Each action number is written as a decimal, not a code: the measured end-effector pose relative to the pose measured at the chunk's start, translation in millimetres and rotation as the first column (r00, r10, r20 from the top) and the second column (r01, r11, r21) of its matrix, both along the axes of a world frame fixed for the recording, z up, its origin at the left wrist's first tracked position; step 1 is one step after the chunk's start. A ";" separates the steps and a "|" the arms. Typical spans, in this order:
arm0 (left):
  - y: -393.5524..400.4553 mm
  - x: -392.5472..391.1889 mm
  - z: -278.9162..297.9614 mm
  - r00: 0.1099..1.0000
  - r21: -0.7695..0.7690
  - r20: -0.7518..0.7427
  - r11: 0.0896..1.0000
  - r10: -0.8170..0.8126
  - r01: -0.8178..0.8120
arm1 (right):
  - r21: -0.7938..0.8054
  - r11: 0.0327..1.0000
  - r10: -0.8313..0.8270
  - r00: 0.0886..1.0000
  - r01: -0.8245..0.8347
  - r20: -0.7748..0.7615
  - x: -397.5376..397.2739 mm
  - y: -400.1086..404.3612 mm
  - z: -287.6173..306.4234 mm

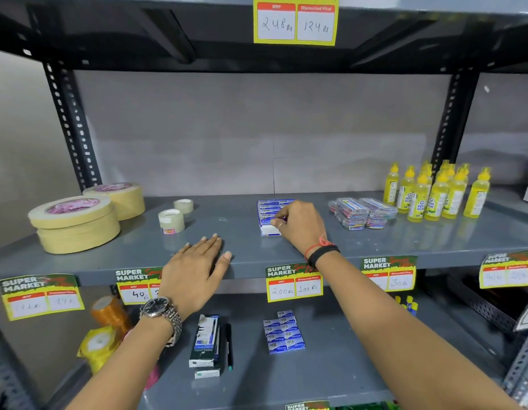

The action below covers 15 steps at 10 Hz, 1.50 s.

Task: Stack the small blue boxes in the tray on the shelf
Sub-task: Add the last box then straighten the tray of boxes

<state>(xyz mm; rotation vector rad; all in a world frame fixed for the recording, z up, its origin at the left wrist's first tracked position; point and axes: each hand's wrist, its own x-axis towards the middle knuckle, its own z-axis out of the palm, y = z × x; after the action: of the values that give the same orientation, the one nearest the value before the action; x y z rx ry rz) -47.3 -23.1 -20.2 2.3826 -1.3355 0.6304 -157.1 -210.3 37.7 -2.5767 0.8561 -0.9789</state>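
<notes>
A white tray holding a row of small blue boxes stands on the middle grey shelf. My right hand is at the tray's right side, fingers pinched on the nearest small blue box. My left hand lies flat, palm down, on the shelf's front edge to the left of the tray, holding nothing. Several more small blue boxes lie loose on the lower shelf, below the tray.
Masking tape rolls and small clear tape rolls sit at the left. Clear packs of clips and yellow glue bottles stand at the right. Pen boxes and orange ribbon lie below. Price tags hang on the edge.
</notes>
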 end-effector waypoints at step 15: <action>-80.3 -13.7 45.5 0.751 -0.108 -0.605 0.962 -0.265 0.253 | 0.351 0.930 0.072 0.990 -0.110 0.118 -39.2 -22.3 -12.1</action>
<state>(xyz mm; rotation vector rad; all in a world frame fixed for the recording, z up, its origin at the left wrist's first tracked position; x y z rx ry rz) -61.0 -103.4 25.3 2.0452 -1.2915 -0.2162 -196.3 -232.7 25.6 -2.2169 0.7953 -0.8335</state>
